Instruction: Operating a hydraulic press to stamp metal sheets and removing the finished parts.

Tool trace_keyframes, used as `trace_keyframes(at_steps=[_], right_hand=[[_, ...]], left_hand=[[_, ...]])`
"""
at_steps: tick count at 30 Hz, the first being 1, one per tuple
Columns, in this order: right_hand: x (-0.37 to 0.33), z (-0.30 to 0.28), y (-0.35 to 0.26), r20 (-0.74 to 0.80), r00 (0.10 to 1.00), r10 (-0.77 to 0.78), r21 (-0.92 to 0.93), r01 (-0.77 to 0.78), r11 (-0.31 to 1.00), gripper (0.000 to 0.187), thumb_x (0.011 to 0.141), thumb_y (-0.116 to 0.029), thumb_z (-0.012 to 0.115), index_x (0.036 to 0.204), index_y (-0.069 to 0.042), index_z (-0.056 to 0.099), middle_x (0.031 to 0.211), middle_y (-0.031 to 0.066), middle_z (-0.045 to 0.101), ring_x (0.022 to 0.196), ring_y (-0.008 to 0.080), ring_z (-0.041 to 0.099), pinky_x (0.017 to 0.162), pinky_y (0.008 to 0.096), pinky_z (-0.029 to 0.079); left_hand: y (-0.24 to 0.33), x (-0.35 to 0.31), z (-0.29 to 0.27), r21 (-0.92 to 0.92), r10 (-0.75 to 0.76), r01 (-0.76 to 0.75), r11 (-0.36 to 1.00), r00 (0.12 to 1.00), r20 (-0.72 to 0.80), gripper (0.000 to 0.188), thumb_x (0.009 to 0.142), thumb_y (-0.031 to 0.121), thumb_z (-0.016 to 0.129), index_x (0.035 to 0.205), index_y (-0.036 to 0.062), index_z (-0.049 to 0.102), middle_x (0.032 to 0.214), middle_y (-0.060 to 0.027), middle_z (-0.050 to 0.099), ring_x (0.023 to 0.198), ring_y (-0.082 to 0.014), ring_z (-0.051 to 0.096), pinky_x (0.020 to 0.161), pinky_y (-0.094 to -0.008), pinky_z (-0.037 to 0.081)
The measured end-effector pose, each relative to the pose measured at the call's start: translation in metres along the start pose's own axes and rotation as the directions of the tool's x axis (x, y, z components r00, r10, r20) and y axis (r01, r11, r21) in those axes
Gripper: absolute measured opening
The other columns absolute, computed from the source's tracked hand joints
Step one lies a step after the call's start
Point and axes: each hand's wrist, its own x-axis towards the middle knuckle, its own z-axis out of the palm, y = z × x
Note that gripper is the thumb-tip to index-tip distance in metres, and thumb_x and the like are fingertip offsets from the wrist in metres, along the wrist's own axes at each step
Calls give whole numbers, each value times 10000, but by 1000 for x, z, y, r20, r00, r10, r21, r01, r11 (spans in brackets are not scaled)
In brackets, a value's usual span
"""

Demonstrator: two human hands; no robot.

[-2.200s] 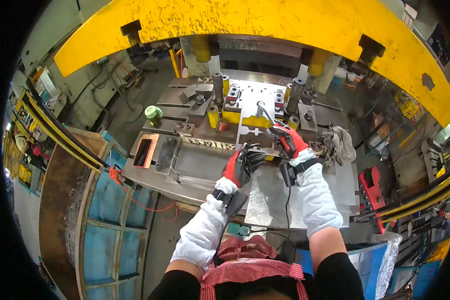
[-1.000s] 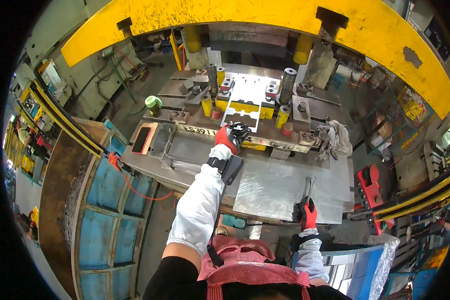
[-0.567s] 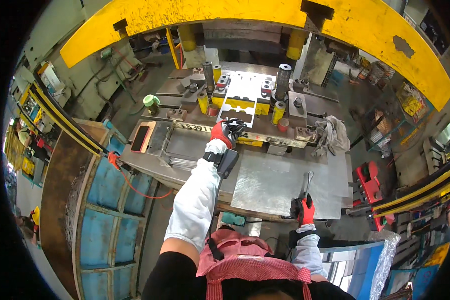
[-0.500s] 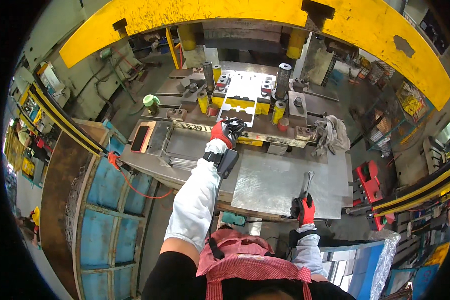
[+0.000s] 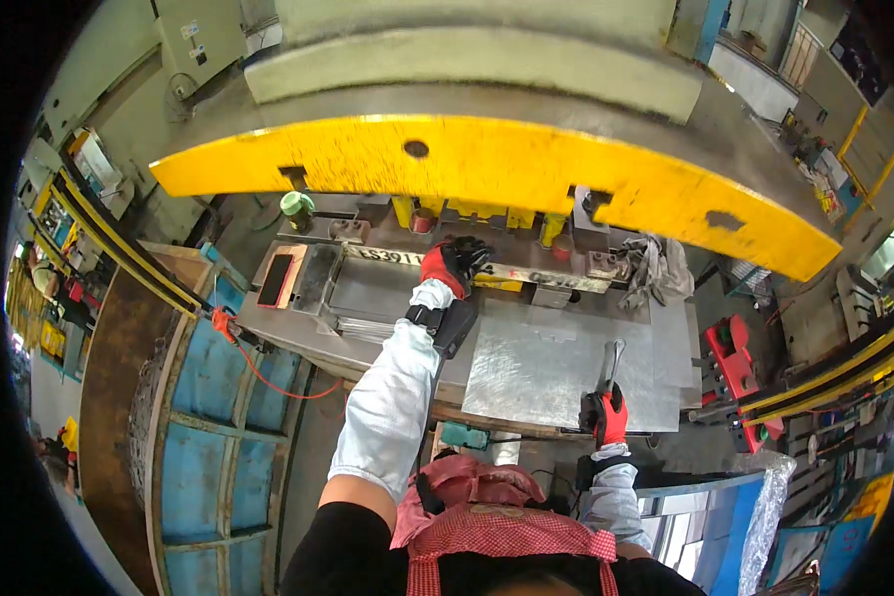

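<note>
My left hand (image 5: 457,264), in a red and black glove, is at the front edge of the press bed, just below the lowered yellow press ram (image 5: 467,159). Its dark fingers stretch forward and to the right, with nothing visible in them. My right hand (image 5: 604,415), gloved alike, is closed round a slim metal wrench-like tool (image 5: 614,364) with a rounded end. That tool points away from me over a flat metal sheet (image 5: 526,363) on the near table. The ram hides most of the die behind it; yellow blocks and red-brown cylinders show underneath.
To the left, a stack of metal plates (image 5: 368,326) lies beside a dark phone (image 5: 276,280). A green-lidded bottle (image 5: 296,207) stands behind. Grey rags (image 5: 658,270) lie on the bed's right. A blue metal bin (image 5: 204,437) and a red stand (image 5: 733,363) flank the table.
The yellow ram has come down and now covers the die and the pale cut-out metal piece. My left hand has shifted slightly; my right hand and its tool stay nearly still.
</note>
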Motion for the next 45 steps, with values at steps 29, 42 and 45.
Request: trace_keyframes(at_steps=[29,42,45], right_hand=[[23,-40,33,69,925,-374,-449,364,816,457,723,-89,636,1138,-49,449,805,42,535,647,135,530,467,282,443],[84,249,-117,591,798,-120,-290,349,891,327,832,-129,533,1142,-34,486,860,-7,531,789,65,458,723,210,394],[113,286,-151,582,786,208,-388,44,921,138,818,-175,552,939,-107,562,662,-32,549,505,32,461,427,165,334]], left_hand=[[14,1,5,-966,-438,126,228,899,14,301,898,260,406,1038,12,504,953,-157,594,830,-293,599,770,-373,506],[45,-60,3,-947,-443,134,292,896,-10,321,900,234,379,1168,90,479,1012,-95,588,848,-238,592,781,-368,485],[61,-55,-4,-901,-595,141,-410,708,382,303,883,214,407,1150,96,489,956,-95,606,837,-245,593,772,-369,486]])
